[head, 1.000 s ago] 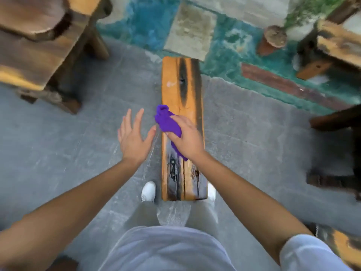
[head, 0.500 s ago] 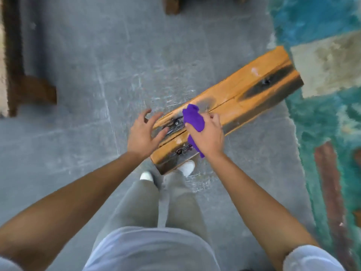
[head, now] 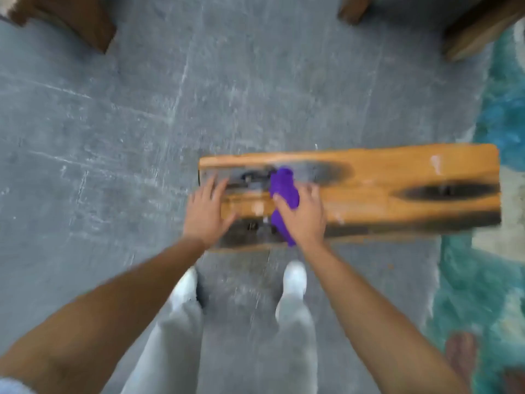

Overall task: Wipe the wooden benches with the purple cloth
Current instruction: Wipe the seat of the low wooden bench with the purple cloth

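A narrow orange wooden bench (head: 383,191) with dark scorched patches lies crosswise in front of me on the grey floor. A bunched purple cloth (head: 284,189) lies on its left part, and my right hand (head: 302,216) grips it against the wood, with part of the cloth hanging below my palm over the near edge. At the bench's left end, my left hand (head: 206,210) rests on the top with its fingers spread. The frame is blurred by motion.
Legs of other wooden furniture stand at the top left (head: 71,21) and top right (head: 477,32). A turquoise painted floor area (head: 483,280) runs along the right side. My white shoes (head: 295,277) stand just in front of the bench.
The view has swung round, so the bench now lies crosswise instead of pointing away. My left hand has come down onto the bench's left end. My right hand keeps the cloth on the wood.
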Action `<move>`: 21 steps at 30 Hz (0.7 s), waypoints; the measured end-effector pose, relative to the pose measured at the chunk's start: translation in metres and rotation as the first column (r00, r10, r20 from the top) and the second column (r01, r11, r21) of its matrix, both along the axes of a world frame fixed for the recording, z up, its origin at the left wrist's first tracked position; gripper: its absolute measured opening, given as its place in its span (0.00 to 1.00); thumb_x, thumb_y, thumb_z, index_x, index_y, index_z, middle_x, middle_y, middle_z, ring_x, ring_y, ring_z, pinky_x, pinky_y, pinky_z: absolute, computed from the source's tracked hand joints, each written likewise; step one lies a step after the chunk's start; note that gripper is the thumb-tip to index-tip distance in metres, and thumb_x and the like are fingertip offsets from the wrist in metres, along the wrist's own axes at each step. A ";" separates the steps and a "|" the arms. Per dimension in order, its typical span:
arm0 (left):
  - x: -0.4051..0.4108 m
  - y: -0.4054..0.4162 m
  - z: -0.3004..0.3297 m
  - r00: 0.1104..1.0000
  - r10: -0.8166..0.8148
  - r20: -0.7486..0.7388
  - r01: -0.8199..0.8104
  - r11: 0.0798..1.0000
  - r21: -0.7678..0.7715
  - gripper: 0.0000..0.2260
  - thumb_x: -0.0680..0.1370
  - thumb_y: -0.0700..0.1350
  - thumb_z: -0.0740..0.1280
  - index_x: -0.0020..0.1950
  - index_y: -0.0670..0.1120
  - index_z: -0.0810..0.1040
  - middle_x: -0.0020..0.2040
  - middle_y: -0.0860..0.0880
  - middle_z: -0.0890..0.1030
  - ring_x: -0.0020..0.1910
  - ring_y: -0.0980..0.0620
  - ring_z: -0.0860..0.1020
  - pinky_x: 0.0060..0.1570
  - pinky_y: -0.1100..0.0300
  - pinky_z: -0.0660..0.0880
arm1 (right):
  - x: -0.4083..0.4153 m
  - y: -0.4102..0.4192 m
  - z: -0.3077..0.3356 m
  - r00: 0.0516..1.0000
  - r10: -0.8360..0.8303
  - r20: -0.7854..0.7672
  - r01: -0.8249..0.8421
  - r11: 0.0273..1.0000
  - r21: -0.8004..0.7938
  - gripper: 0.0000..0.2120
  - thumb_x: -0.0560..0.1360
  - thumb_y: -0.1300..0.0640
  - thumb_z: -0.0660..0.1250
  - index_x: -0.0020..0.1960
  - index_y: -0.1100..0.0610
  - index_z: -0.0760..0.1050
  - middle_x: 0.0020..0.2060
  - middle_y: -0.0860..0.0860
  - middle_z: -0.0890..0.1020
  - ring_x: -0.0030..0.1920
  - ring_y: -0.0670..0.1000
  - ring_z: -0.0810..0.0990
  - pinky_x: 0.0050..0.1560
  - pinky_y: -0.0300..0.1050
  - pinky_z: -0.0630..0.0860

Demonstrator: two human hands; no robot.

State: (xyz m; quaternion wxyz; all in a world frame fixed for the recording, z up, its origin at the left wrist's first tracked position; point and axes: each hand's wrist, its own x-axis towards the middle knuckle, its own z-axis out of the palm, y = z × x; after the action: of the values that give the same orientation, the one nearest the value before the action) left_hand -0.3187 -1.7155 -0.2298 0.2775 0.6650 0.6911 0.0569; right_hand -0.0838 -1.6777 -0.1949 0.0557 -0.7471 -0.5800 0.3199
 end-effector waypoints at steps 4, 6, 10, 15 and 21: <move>0.005 -0.004 -0.091 0.994 0.030 -0.104 -0.024 0.998 0.061 0.35 0.78 0.69 0.54 0.78 0.49 0.64 0.80 0.44 0.62 0.74 0.38 0.67 0.70 0.37 0.67 | -0.002 0.051 -0.074 0.991 0.128 -0.025 -0.126 0.988 0.085 0.27 0.71 0.39 0.73 0.68 0.45 0.75 0.63 0.48 0.73 0.59 0.55 0.80 0.54 0.52 0.78; 0.000 0.031 -0.118 0.988 0.093 -0.121 -0.082 0.993 0.089 0.36 0.76 0.68 0.57 0.78 0.47 0.64 0.80 0.43 0.61 0.77 0.38 0.65 0.72 0.37 0.63 | -0.005 0.092 -0.090 0.988 0.153 -0.034 -0.147 0.981 0.129 0.29 0.71 0.39 0.73 0.70 0.44 0.73 0.66 0.48 0.71 0.61 0.55 0.78 0.55 0.53 0.79; 0.053 0.036 -0.160 0.966 0.226 -0.128 -0.208 0.968 0.141 0.38 0.77 0.65 0.63 0.79 0.42 0.62 0.81 0.40 0.58 0.81 0.39 0.55 0.77 0.38 0.54 | 0.066 0.119 -0.138 0.898 0.359 0.256 -0.416 0.881 0.223 0.28 0.74 0.39 0.70 0.70 0.49 0.74 0.73 0.58 0.71 0.68 0.63 0.73 0.66 0.58 0.71; 0.057 -0.001 -0.171 0.961 0.214 -0.175 -0.216 0.976 0.009 0.42 0.78 0.67 0.60 0.81 0.39 0.56 0.83 0.40 0.51 0.82 0.40 0.47 0.78 0.38 0.51 | 0.092 0.111 -0.179 0.806 0.433 0.403 -0.538 0.820 0.196 0.32 0.80 0.41 0.58 0.80 0.55 0.63 0.81 0.61 0.60 0.82 0.63 0.55 0.79 0.65 0.55; 0.072 0.017 -0.158 0.985 0.150 -0.081 -0.160 0.978 -0.133 0.46 0.75 0.64 0.68 0.82 0.41 0.50 0.83 0.44 0.44 0.82 0.44 0.41 0.79 0.42 0.47 | -0.005 0.082 -0.192 0.717 0.588 0.374 -0.682 0.703 0.201 0.31 0.83 0.43 0.54 0.82 0.55 0.59 0.82 0.60 0.58 0.83 0.61 0.52 0.81 0.64 0.51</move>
State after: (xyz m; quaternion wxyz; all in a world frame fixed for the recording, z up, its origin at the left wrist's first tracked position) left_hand -0.2467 -1.6985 -0.3877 0.2932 0.5897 0.7525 0.0067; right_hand -0.0891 -1.5961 -0.3864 -0.0201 -0.5157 -0.8495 0.1092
